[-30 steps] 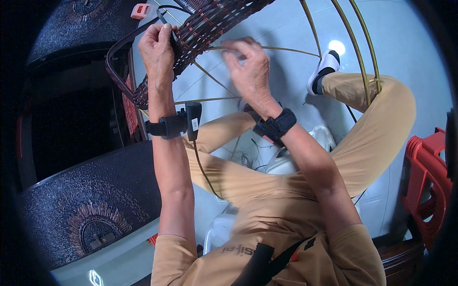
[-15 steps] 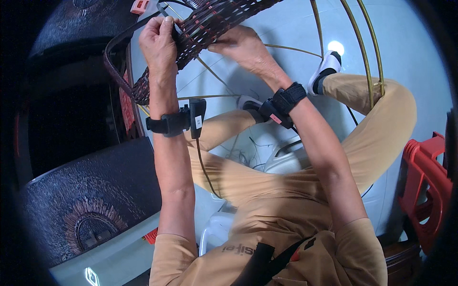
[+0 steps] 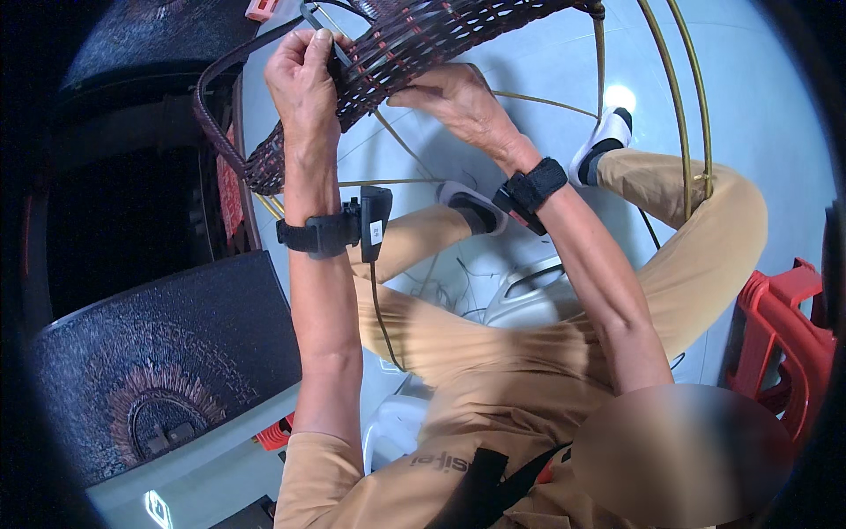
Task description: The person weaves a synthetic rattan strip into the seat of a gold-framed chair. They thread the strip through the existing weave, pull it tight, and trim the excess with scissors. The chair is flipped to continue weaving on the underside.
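Dark brown woven wicker (image 3: 414,44) with reddish strands slants across the top of the view, its braided edge band (image 3: 207,110) looping down on the left. My left hand (image 3: 302,79) is closed at the left part of the weave, thumb pressed on the bent fingers. Something dark lies under that thumb, and a thin greyish strip or shaft (image 3: 328,25) sticks out beside it; its kind is unclear. From below, my right hand (image 3: 463,106) grips the lower side of the weave, thumb and forefinger close together. The weave hides its other fingertips.
Gold-coloured metal rods (image 3: 677,79) run down from the wicker, close to my right knee. A red plastic stool (image 3: 780,344) stands at the right. At the left is a dark textured panel (image 3: 167,370). Thin cables (image 3: 463,286) lie on the pale tiled floor between my legs.
The wicker and both hands appear slightly further right in the view. My right forearm has turned a little. Both hands stay at the weave.
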The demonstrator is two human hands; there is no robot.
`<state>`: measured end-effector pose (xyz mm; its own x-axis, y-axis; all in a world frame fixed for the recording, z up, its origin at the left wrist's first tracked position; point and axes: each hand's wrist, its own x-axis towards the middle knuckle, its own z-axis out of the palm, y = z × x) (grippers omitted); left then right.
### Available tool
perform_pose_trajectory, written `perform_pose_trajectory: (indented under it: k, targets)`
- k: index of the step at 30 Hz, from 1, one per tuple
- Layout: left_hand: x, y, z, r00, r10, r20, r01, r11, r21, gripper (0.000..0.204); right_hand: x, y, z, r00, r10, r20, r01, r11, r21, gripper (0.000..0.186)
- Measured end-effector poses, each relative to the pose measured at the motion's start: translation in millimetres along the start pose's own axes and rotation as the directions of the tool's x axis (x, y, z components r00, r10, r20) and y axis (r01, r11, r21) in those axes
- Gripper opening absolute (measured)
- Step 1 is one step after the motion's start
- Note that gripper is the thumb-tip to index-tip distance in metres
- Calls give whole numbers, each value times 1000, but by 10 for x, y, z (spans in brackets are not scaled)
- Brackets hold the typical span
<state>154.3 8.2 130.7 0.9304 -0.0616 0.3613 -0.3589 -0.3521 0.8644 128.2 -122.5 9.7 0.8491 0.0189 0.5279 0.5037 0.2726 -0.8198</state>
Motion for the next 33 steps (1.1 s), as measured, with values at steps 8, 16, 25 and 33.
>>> perform_pose_trajectory:
  k: [8, 16, 25, 33]
  targets:
    - [-8, 24, -40, 995, -79, 59, 83, 994, -76, 13, -28, 37, -83, 993, 118, -13, -119, 993, -24, 23]
    - [17, 41, -44, 993, -77, 84, 84, 994, -77, 13, -2, 49, -59, 999, 22, -30, -21, 1000, 10, 20]
    - [-13, 24, -23, 994, -88, 64, 94, 991, -97, 13, -25, 97, -26, 999, -23, 23, 26, 988, -150, 18]
    - [-62, 47, 24, 993, -118, 25, 121, 975, -184, 12, 53, 112, -150, 958, 188, 216, -188, 982, -19, 27]
